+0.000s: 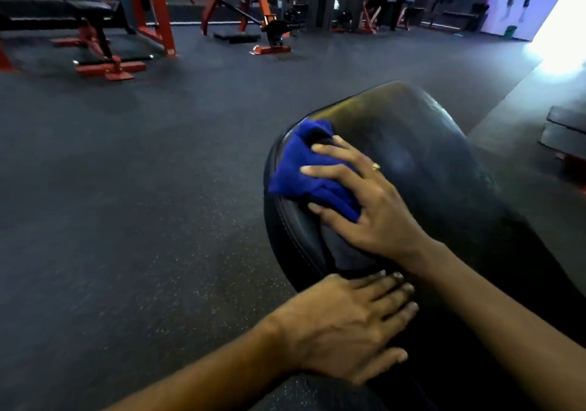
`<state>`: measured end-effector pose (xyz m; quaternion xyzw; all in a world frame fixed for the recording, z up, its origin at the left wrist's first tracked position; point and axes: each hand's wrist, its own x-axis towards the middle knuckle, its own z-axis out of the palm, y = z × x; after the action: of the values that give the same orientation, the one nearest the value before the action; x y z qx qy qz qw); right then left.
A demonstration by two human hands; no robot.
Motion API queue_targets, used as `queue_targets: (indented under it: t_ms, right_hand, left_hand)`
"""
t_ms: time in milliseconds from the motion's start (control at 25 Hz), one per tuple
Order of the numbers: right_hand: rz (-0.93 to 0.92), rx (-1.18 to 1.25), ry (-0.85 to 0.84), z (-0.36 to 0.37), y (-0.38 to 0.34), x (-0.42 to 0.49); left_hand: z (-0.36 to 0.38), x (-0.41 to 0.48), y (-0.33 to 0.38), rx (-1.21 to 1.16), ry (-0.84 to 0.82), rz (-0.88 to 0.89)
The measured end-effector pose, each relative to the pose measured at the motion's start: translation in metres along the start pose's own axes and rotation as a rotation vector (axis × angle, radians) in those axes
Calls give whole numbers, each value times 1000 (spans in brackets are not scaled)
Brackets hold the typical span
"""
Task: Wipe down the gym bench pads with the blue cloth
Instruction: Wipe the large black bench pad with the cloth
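Your right hand (364, 201) lay on the bunched blue cloth (304, 169), fingers spread and fairly straight, pressing it against the rounded far end of the black bench pad (428, 156). It pinched nothing. Your left hand (345, 325) rested palm down on the nearer part of the pad, fingers straight and close together, apparently steadying you.

The cloth sat right at the pad's stitched edge, above the rubber floor (142, 204). With only a flat hand on it, an outward stroke could have pushed the wad off that curve, and it would have picked up grit from the floor. Bunched as it was, it touched only a small patch, so missed strips along the seam looked likely. The pad's right side showed a dull sheen that couldn't be read as either damp or dusty, and it probably remained to be wiped.
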<state>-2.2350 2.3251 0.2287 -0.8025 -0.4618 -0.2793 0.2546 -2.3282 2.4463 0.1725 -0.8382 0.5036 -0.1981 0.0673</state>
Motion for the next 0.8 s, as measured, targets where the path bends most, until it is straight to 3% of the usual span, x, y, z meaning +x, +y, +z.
queue_targets:
  t_ms: [80, 240, 480, 640, 800]
  right_hand:
    - [65, -28, 35, 2, 25, 16]
    - [213, -85, 110, 3, 40, 51]
    - [44, -69, -45, -10, -9, -19]
    - [71, -81, 36, 10, 9, 33]
    - [245, -64, 187, 17, 21, 55]
  left_hand:
    - [-1, 1, -2, 115, -27, 38]
    - [-6, 1, -3, 107, -51, 34]
    - [4, 0, 0, -40, -23, -11]
    - [1, 3, 2, 77, -34, -5]
    - [-3, 5, -2, 37, -32, 0]
